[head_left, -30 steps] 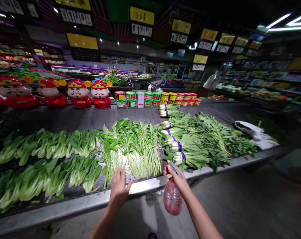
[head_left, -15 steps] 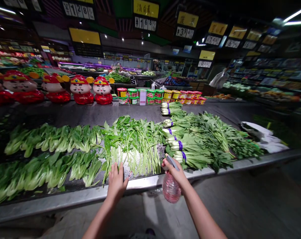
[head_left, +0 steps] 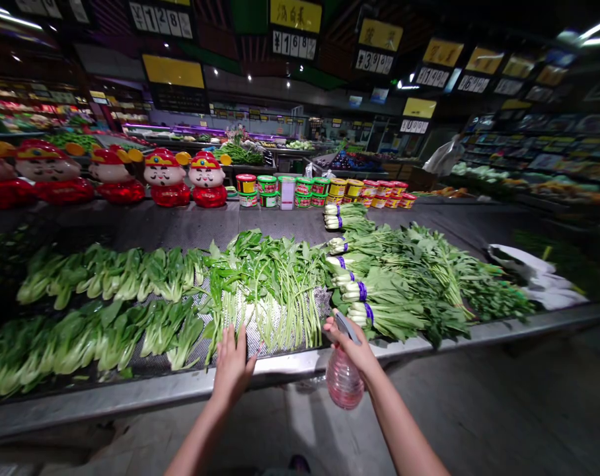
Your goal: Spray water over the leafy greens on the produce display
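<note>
My right hand [head_left: 352,347] is wrapped round the grey trigger head of a pink see-through spray bottle [head_left: 344,380], held upright just in front of the stand's metal edge. Fingers outstretched, my left hand [head_left: 233,360] rests at that edge beside the stems of loose leafy greens [head_left: 270,284]. Those greens lie with leaves to the back and stems to the front on a perforated sheet. Behind the bottle are bundles of greens with purple bands [head_left: 362,291]. Rows of bok choy [head_left: 112,337] fill the left side.
A metal rim [head_left: 146,403] runs along the stand's front. At the back stand stacked tubs [head_left: 304,192] and red figurines [head_left: 166,178]. A white bag [head_left: 542,281] lies at the right. Price signs [head_left: 295,30] hang overhead.
The view has shifted slightly. My right hand and the spray bottle sit a touch lower against the stand; the left hand has stayed at the edge. The vegetables look unmoved.
</note>
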Tool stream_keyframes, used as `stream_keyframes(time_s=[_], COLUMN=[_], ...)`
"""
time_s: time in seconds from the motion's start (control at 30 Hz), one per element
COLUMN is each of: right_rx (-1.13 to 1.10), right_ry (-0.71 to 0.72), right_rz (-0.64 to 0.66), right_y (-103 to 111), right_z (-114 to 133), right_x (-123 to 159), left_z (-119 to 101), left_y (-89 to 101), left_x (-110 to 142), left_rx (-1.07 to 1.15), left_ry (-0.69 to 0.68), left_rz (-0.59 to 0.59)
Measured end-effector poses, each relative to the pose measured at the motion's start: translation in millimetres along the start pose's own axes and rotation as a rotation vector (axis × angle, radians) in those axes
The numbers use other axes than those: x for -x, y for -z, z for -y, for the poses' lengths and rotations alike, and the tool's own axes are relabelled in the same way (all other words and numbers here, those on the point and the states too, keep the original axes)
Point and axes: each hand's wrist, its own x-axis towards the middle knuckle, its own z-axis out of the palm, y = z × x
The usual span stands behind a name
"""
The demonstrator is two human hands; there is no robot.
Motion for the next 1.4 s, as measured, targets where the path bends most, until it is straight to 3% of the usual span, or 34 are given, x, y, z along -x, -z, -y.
stream_keyframes(time_s=[0.17,0.3,0.47,0.7,0.8,1.0,1.17,1.4], right_rx=[0.156,0.090,-0.032,0.024,0.001,0.037,0.009,0.068], right_ry=[0.068,0.017,0.086,0.019,-0.008,0.095,0.013,0.152], right_rz=[-0.043,0.030,0.043,0.041,0.103,0.077,0.116,0.122], right_y=[-1,-2,-12,-28,-31,-38,-49,-66], right_z=[-5,-7,-4,4,7,9,6,19], right_x=[0,4,5,5,9,6,2,0], left_z=[1,3,6,11,12,13,12,13], left_y=[0.3,1.7,1.3,0.4,-0.1,-0.2,-0.3,7.0], left_x=[1,3,4,4,5,5,7,9], left_rx=[-0.004,-0.014,-0.031,-0.040,-0.049,-0.058,-0.041,-0.034], left_ry=[0.000,-0.003,-0.011,-0.026,-0.026,-0.015,-0.013,-0.016], left_rz=[0.002,-0.018,-0.033,-0.054,-0.068,-0.058,-0.044,-0.039])
